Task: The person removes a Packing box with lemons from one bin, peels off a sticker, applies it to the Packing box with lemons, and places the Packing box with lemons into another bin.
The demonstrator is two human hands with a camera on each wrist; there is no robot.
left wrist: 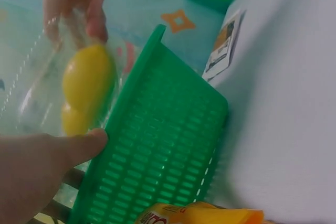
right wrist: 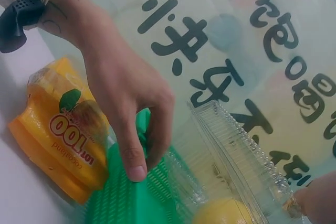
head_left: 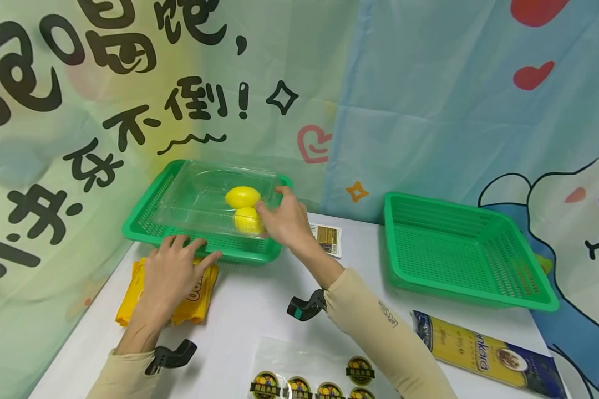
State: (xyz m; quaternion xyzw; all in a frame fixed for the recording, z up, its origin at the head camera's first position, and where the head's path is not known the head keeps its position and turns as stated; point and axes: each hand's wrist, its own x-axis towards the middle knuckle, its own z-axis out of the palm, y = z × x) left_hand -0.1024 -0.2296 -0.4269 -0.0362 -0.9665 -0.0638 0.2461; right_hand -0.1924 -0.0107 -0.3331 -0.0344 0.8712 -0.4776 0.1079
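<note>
In the head view, a clear plastic container (head_left: pixel 194 191) is over the left green basket (head_left: pixel 242 256). Two lemons (head_left: pixel 242 197) show at its right end, apparently inside it. My right hand (head_left: pixel 287 224) grips the container by its right end, beside the lemons. With my left hand (head_left: pixel 172 271) I hold the basket's front rim; in the right wrist view the thumb lies outside that rim and the fingers reach over it. Below my left hand is an orange-yellow LOT100 packet (right wrist: pixel 68 135), partly covered by the hand and wrist in the head view.
A second green basket (head_left: pixel 444 249) stands at the right. In front of it lies a pasta packet (head_left: pixel 484 352). A sheet of round stickers (head_left: pixel 299 354) is near the front edge. A small flat packet (head_left: pixel 329 239) lies between the baskets, and a printed cloth (head_left: pixel 259 66) hangs behind.
</note>
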